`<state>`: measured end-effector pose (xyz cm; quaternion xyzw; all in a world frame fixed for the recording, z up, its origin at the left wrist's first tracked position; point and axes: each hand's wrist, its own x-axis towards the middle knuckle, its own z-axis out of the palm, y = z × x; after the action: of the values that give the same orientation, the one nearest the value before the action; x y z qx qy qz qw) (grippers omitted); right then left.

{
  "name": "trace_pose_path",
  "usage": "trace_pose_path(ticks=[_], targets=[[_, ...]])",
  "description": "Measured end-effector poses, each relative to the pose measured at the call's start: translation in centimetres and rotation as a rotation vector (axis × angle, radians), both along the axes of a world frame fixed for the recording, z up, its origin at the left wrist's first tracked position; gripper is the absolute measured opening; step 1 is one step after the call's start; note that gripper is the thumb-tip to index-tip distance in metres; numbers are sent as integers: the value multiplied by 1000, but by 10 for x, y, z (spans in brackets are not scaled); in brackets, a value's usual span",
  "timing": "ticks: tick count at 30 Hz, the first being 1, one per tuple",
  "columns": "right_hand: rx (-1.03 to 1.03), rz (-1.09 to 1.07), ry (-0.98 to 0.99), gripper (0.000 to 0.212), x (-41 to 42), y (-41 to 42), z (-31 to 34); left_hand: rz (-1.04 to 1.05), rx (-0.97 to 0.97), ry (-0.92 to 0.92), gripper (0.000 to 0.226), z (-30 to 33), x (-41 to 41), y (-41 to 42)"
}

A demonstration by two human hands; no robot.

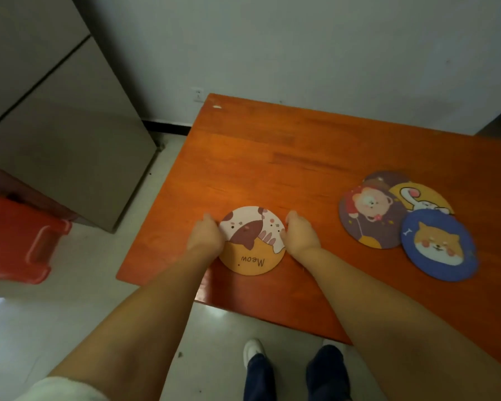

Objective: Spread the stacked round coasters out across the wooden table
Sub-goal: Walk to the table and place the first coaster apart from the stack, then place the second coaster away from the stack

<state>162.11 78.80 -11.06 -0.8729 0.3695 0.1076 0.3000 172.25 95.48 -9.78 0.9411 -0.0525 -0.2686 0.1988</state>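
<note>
Between your hands: the cat coaster [251,241], face up on the table [272,157], lettering toward you, near the corner by your body.
Left hand [206,237]: curled against the cat coaster's left edge, fingers tucked at the rim; you can't tell from here whether it grips or only steadies.
Right hand [301,234]: mirrors it on the right edge, fingers bent and touching the rim, nothing else in it.
Right of your right hand: the bear coaster [369,217], rabbit coaster [422,199] and dog coaster [438,244], with a dark coaster [388,178] peeking out behind them.
Done: one coaster stands well apart from the rest, so you have made a start.
Left: those four overlap each other, dog on top of bear and rabbit, so they count as a loose pile rather than spread.
Free space: bare wood beyond your hands and between the cat coaster and the pile.
Progress, as a judgement: early, roughly one of five placed.
</note>
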Motion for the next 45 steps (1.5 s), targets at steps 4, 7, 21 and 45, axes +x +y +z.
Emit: trace_pose_path(ticks=[4,7,21,45], targets=[[-41,53,14,39,-14,-17,13,-70,106,-46,40,12,-2,-23],[-74,16,-1,39,-39,-50,24,-177,81,-76,37,22,-14,-63],[-122,-349,119,34,-219,-257,38,-403,-112,36,34,22,-144,-276],[165,-664,-163,7,-262,-297,21,-63,-256,162,43,15,-217,-334]])
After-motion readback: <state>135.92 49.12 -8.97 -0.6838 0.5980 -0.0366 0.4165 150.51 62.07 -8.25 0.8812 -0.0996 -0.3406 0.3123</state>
